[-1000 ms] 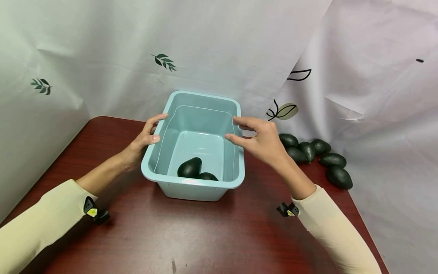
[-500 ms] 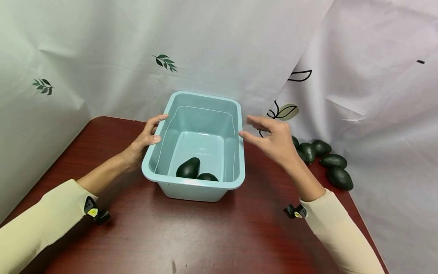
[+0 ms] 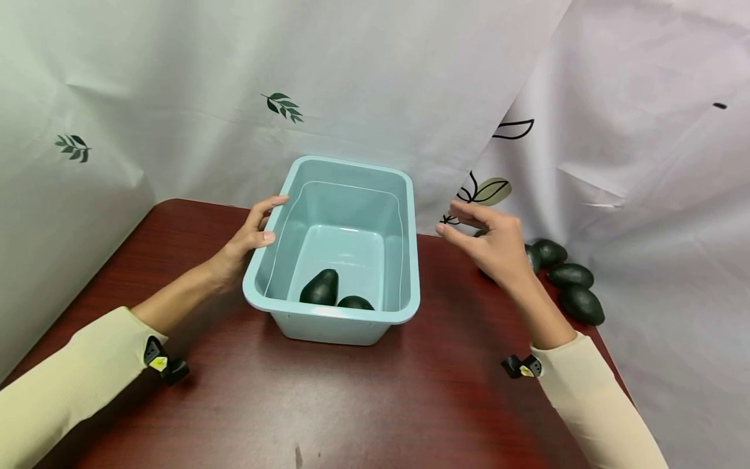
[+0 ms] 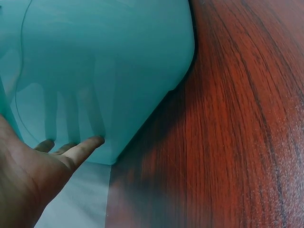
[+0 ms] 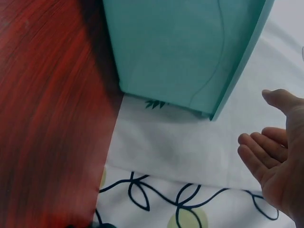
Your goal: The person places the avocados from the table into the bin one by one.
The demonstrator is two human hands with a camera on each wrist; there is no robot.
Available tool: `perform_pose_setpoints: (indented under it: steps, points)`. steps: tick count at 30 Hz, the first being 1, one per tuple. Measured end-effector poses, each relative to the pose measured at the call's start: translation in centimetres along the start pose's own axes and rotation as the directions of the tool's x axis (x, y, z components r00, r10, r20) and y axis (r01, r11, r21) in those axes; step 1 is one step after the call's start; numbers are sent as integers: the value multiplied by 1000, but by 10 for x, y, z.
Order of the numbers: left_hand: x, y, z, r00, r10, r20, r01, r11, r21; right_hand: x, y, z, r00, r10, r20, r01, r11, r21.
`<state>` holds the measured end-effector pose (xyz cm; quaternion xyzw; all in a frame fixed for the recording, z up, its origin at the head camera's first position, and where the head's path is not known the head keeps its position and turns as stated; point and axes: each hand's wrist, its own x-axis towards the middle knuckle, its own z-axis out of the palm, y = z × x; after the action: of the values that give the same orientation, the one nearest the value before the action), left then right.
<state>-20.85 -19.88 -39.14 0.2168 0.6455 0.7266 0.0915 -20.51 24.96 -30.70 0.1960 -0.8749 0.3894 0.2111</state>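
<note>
A light blue plastic basin (image 3: 346,315) stands in the middle of the table, with two dark green avocados inside. One avocado (image 3: 319,287) lies fully in sight, while the basin's front rim partly hides the second avocado (image 3: 355,302). My left hand (image 3: 240,244) grips the basin's left rim, thumb over the edge; in the left wrist view its fingers (image 4: 85,149) lie along the outer wall. To the right of the basin, my right hand (image 3: 489,244) hovers with nothing in it, thumb and fingers apart. It overlaps part of the avocado pile in the head view.
Several more avocados (image 3: 570,275) lie together at the right back of the dark red wooden table (image 3: 351,404). A white sheet (image 3: 375,78) with printed leaves hangs behind the basin and down the right side.
My right hand has moved right, from over the basin's right rim to beside the pile. The clearly visible avocado in the basin has shifted slightly left. My left hand has stayed on the rim.
</note>
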Motion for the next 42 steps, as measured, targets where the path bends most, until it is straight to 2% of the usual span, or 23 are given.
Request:
perform_pose_setpoints:
  steps: [9,22,30,42]
  points:
    - [0,0,-1,1000,-3,6,3,1000,7,-5,15,-7,999,44,-8,-44,998,-47]
    - [1,1,-2,1000,-2,2,2,1000,19,-19,45,-25,987,163,-3,-162,979,-123]
    - [0,7,0,999,-38,8,38,999,27,-27,61,-36,976,220,0,-216,959,-183]
    - [-5,19,2,993,-113,33,111,993,49,-34,72,-43,966,257,-17,-256,949,-186]
